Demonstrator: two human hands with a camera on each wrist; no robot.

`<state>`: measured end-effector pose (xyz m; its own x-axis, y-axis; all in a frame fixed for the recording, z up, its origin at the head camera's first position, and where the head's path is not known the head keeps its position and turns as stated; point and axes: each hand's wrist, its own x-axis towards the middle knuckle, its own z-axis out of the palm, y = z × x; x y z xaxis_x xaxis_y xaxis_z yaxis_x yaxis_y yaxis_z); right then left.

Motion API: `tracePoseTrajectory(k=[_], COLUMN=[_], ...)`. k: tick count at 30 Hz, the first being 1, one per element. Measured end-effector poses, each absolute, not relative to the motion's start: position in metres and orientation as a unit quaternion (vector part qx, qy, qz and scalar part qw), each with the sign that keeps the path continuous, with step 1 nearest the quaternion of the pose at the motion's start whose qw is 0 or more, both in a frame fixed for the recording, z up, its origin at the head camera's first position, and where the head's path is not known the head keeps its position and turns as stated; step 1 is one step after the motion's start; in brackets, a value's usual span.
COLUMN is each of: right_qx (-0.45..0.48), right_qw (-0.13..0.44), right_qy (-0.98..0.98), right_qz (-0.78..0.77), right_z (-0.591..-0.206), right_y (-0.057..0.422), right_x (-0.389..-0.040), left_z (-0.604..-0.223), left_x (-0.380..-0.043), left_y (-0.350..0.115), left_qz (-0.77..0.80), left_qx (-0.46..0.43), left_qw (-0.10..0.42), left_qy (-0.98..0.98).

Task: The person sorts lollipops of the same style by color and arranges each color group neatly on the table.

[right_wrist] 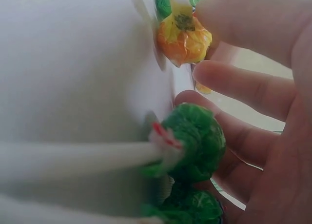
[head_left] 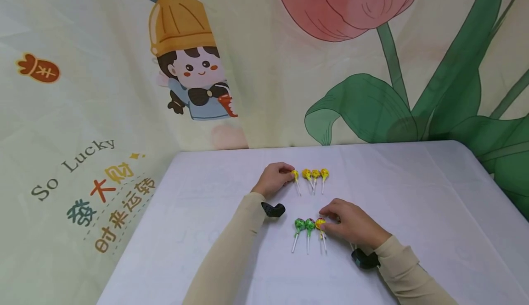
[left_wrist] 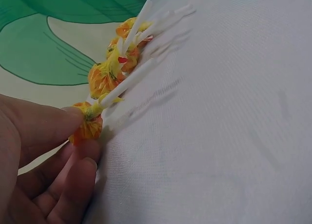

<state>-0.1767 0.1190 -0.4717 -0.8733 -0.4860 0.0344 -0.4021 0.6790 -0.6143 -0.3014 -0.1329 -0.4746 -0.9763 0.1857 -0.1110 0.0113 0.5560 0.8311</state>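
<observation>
At the far row, my left hand [head_left: 274,179] pinches the wrapped head of the leftmost yellow lollipop [left_wrist: 89,127] between thumb and fingers. Its white stick points toward me. Several more yellow lollipops [head_left: 316,174] lie just right of it. Nearer to me, my right hand [head_left: 352,223] holds a yellow-orange lollipop [right_wrist: 185,42] by its head, thumb on one side. Left of that one lie two green lollipops [head_left: 304,224], side by side. More green lollipops [right_wrist: 195,141] show beneath the right hand's other fingers in the right wrist view; the hand mostly hides them in the head view.
A white cloth [head_left: 198,213] covers the table, whose back edge meets a printed curtain [head_left: 264,89]. Dark wrist cameras [head_left: 365,259] are strapped at both wrists, the right one low beside the lollipop sticks.
</observation>
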Motion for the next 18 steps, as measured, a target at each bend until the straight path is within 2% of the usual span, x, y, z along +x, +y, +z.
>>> tracePoseTrajectory(k=[18], right_qx=[-0.252], right_qw=[0.042], right_qy=[0.920], right_qz=[-0.298], right_z=[-0.4723], right_y=[0.1161], right_x=[-0.1741], left_z=[-0.4770], left_x=[-0.3031], left_y=[-0.1292], left_qz=[0.462], left_qx=[0.040], left_qw=[0.099], left_qy=[0.880])
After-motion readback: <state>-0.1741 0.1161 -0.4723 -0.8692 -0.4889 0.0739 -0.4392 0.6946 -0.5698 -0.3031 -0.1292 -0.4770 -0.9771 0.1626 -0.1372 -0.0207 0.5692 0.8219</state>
